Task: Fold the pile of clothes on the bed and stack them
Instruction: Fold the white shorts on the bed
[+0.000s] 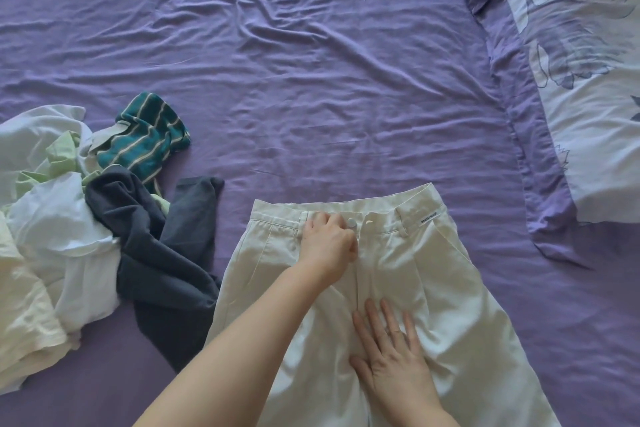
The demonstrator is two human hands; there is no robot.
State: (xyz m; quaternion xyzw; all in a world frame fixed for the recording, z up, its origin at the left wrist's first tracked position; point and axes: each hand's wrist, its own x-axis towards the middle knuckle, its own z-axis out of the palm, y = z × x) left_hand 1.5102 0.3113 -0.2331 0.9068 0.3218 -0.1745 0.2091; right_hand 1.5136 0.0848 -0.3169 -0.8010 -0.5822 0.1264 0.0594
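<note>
Purple-sheeted bed point(311, 62): cream cotton trousers point(398, 253) spread flat, left hand point(329, 239) pinching fly, right hand point(391, 360) open pressing; likely fastening, then halve lengthwise.

Purple sheet point(311, 62), floral pillow point(588, 97) at rt.

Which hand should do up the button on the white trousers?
Probably the left hand: it already pinches the trousers at the waistband, right beside the button. The right hand lies flat lower down, holding the cloth steady.
</note>
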